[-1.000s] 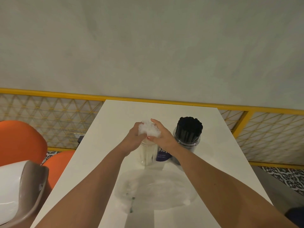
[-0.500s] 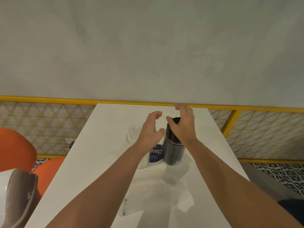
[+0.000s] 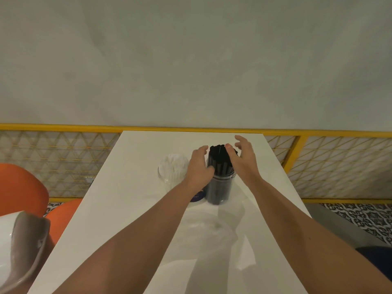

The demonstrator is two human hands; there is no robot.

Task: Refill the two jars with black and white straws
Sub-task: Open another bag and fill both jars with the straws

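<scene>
A clear jar (image 3: pixel 220 188) packed with black straws (image 3: pixel 218 159) stands upright in the middle of the white table (image 3: pixel 131 187). Left of it a second clear jar (image 3: pixel 169 181) holds white straws (image 3: pixel 172 166). My left hand (image 3: pixel 198 166) is against the left side of the black bundle, fingers curved and thumb touching the straws. My right hand (image 3: pixel 242 158) is on the right side with spread fingers, its thumb at the straw tops. Neither hand clearly grips the bundle.
An empty clear plastic bag (image 3: pixel 203 230) lies flat on the table in front of the jars. A blue-labelled item (image 3: pixel 198 197) peeks out behind my left wrist. Orange chairs (image 3: pixel 21 187) and a white chair (image 3: pixel 12 247) stand left; a yellow mesh railing (image 3: pixel 339 166) runs behind.
My hands left the white straws and moved right to the black straws, now flanking that bundle more closely. The white jar is uncovered.
</scene>
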